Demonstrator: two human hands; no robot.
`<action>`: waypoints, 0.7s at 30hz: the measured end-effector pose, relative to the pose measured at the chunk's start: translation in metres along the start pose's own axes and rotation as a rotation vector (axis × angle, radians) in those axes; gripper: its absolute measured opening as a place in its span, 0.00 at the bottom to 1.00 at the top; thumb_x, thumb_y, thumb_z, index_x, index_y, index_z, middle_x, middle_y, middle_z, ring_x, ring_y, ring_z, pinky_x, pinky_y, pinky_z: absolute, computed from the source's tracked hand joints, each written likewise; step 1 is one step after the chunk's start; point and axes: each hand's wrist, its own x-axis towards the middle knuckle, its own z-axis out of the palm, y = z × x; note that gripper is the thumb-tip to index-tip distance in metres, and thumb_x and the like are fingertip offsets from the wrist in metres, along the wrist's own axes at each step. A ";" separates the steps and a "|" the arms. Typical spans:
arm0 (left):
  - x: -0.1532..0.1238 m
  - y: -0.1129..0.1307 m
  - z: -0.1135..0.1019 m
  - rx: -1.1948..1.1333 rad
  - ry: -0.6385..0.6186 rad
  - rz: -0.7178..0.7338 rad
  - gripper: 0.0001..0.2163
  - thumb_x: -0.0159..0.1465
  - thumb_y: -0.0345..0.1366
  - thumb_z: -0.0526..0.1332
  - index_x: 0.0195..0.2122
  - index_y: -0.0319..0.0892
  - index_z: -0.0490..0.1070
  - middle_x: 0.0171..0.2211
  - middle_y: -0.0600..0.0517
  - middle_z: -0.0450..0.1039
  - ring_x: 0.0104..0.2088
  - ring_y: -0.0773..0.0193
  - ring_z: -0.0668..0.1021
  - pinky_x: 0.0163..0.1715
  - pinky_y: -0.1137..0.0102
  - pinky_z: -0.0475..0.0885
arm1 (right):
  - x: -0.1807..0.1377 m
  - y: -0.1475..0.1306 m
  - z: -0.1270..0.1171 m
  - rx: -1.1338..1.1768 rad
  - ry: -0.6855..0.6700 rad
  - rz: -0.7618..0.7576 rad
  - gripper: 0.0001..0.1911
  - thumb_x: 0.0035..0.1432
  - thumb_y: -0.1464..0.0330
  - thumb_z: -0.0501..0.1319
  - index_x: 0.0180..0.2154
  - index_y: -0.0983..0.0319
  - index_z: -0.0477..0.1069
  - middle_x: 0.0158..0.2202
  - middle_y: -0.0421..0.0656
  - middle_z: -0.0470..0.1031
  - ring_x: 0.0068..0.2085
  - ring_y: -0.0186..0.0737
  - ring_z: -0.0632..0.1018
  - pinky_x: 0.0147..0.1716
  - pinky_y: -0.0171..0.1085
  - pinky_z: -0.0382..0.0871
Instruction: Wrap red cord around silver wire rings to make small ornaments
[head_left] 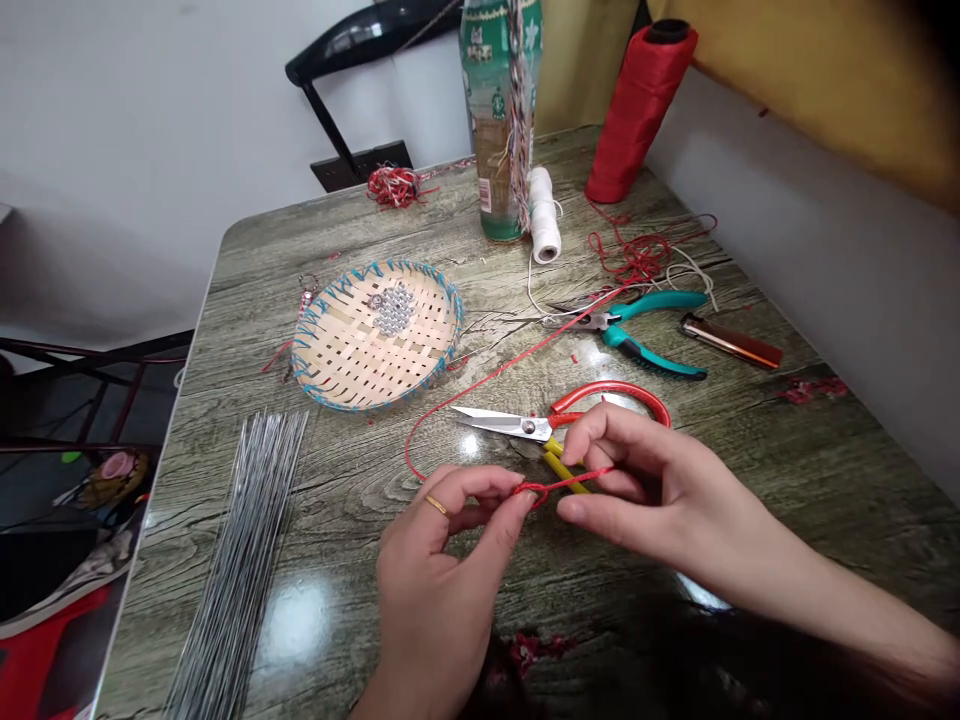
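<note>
My left hand point(442, 570), with a gold ring, pinches a small loop of red cord point(559, 485) between thumb and forefinger. The cord's tail runs straight to my right hand point(652, 490), whose curled fingers hold it; its thumb and forefinger are apart. From the left hand the cord also curves back over the table toward a red tangle point(637, 255). Just beyond my hands lie scissors point(517, 425) with red and yellow handles, partly covered by the right hand.
A woven basket point(360, 350) holds small metallic pieces. A bundle of wires point(244, 560) lies at left. Farther back are teal-handled pliers point(652, 305), a lighter point(731, 340), a white thread spool point(544, 215), a green bottle point(499, 130) and a red spool point(637, 115).
</note>
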 end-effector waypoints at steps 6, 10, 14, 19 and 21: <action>-0.004 -0.008 0.001 0.146 0.031 0.181 0.11 0.55 0.26 0.64 0.37 0.48 0.73 0.30 0.56 0.75 0.30 0.69 0.77 0.31 0.76 0.74 | -0.012 0.013 0.004 -0.544 0.081 -0.485 0.06 0.58 0.75 0.60 0.39 0.61 0.68 0.30 0.36 0.75 0.30 0.28 0.73 0.31 0.29 0.65; -0.005 -0.010 -0.004 0.211 -0.014 0.295 0.10 0.56 0.24 0.62 0.37 0.45 0.72 0.28 0.56 0.73 0.29 0.69 0.76 0.29 0.74 0.74 | -0.014 0.016 0.005 -0.632 0.104 -0.601 0.07 0.57 0.76 0.61 0.39 0.63 0.70 0.28 0.38 0.76 0.28 0.31 0.74 0.30 0.31 0.66; -0.003 -0.005 -0.005 0.294 -0.052 0.411 0.08 0.56 0.22 0.61 0.32 0.41 0.71 0.25 0.55 0.73 0.27 0.68 0.74 0.28 0.74 0.72 | -0.014 0.008 0.005 -0.460 0.061 -0.518 0.03 0.58 0.76 0.59 0.35 0.63 0.70 0.28 0.38 0.76 0.28 0.29 0.75 0.29 0.29 0.66; -0.003 0.001 -0.005 0.280 -0.079 0.302 0.08 0.55 0.23 0.61 0.32 0.43 0.70 0.24 0.56 0.71 0.26 0.68 0.74 0.27 0.73 0.72 | -0.013 -0.001 0.004 -0.249 0.031 -0.259 0.03 0.57 0.73 0.61 0.31 0.60 0.71 0.23 0.35 0.73 0.22 0.27 0.70 0.20 0.27 0.61; -0.004 0.003 -0.005 0.258 -0.103 0.232 0.07 0.56 0.24 0.60 0.31 0.43 0.70 0.24 0.56 0.71 0.26 0.68 0.74 0.27 0.72 0.72 | -0.011 -0.003 0.004 -0.142 0.038 -0.134 0.05 0.57 0.69 0.61 0.28 0.60 0.71 0.20 0.35 0.69 0.20 0.28 0.67 0.18 0.28 0.58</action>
